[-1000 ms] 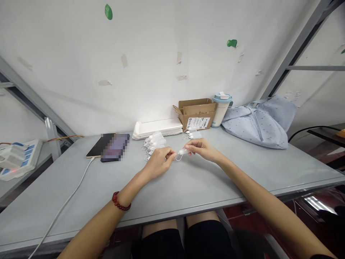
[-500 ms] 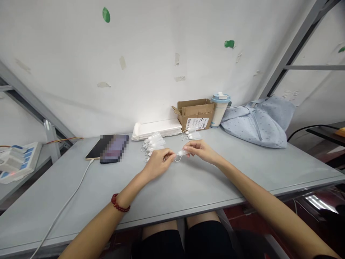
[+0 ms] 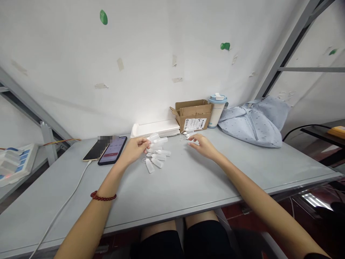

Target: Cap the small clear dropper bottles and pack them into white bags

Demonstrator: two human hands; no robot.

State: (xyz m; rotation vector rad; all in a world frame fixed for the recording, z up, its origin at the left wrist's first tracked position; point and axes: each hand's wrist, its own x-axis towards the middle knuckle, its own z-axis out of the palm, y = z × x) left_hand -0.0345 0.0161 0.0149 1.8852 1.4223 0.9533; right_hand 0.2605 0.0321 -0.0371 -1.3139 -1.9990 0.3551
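My left hand (image 3: 136, 148) is closed in a pinch at the left edge of a pile of small white plastic tags with string loops (image 3: 157, 155); what its fingertips grip looks like a tag's loop. My right hand (image 3: 202, 144) hovers low over the grey table (image 3: 188, 183) with fingers loosely spread and nothing in them. It is close to a few more white tags (image 3: 188, 133) lying in front of an open cardboard box (image 3: 192, 114).
A stack of white trays (image 3: 155, 128) lies against the wall. Two phones (image 3: 107, 151) lie at the left, one on a white cable (image 3: 61, 210). A lidded cup (image 3: 216, 109) and a pale blue bag (image 3: 254, 122) stand at the right; a power strip (image 3: 13, 163) sits far left.
Both hands held one tag between them at mid-table. Now the left hand has carried it left to the pile, and the right hand has let go and moved back toward the box.
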